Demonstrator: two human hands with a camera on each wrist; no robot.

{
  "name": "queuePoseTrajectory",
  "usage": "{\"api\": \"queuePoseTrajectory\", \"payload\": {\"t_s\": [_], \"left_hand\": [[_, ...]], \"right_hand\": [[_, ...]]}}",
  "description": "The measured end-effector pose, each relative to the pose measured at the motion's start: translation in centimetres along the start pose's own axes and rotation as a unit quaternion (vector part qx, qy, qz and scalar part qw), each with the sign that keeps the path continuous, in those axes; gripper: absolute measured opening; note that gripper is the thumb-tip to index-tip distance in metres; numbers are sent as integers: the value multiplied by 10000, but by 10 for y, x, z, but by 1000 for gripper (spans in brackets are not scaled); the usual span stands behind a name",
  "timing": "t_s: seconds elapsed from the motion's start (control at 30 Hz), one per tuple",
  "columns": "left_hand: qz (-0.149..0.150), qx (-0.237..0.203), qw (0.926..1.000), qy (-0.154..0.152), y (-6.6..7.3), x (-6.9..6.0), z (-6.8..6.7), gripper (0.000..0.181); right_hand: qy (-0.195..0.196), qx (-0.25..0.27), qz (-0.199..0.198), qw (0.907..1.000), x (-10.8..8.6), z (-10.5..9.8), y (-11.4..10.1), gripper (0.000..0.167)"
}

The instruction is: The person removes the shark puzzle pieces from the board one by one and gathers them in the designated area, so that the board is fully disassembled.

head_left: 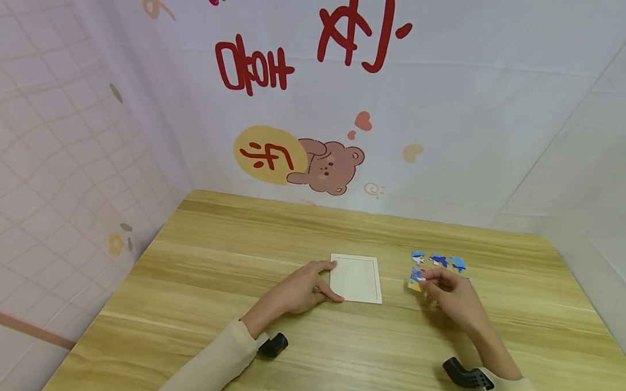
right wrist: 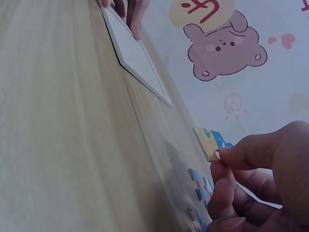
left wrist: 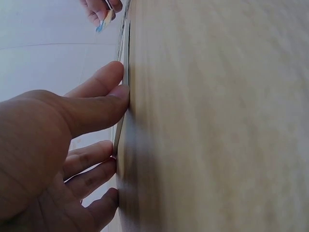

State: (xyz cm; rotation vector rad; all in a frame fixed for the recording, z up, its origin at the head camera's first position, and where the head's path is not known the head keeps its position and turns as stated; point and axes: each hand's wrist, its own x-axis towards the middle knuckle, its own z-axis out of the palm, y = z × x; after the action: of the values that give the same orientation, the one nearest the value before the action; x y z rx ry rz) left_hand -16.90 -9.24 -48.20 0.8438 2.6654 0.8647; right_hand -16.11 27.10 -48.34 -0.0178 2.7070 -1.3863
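A square white puzzle tray [head_left: 355,278] with a raised rim lies flat on the table. My left hand [head_left: 306,287] touches its left side with fingers spread, one fingertip near the far corner and the thumb near the close one. To the right, my right hand [head_left: 455,297] pinches a blue and yellow puzzle piece [right wrist: 208,144] between thumb and fingers, held tilted above the tabletop. Blue and white puzzle pieces [head_left: 439,260] lie just beyond that hand. More pieces [right wrist: 199,186] show below the held one in the right wrist view, partly hidden by the fingers.
The wood-grain table [head_left: 212,255] meets a white cloth backdrop [head_left: 475,138] printed with a bear and red characters. Another cloth with a grid pattern [head_left: 61,152] hangs along the left. Black wrist mounts [head_left: 274,345] sit at both cuffs.
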Motion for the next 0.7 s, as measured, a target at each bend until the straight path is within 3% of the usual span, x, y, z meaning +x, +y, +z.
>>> {"api": "queuePoseTrajectory", "payload": {"t_s": [0.43, 0.7], "left_hand": [[-11, 37, 10000, 6, 1, -1, 0, 24], [-18, 31, 10000, -7, 0, 0, 1, 27]], "right_hand": [[-210, -55, -301, 9993, 0, -11, 7, 26], [105, -926, -618, 9937, -1, -10, 6, 16]]}}
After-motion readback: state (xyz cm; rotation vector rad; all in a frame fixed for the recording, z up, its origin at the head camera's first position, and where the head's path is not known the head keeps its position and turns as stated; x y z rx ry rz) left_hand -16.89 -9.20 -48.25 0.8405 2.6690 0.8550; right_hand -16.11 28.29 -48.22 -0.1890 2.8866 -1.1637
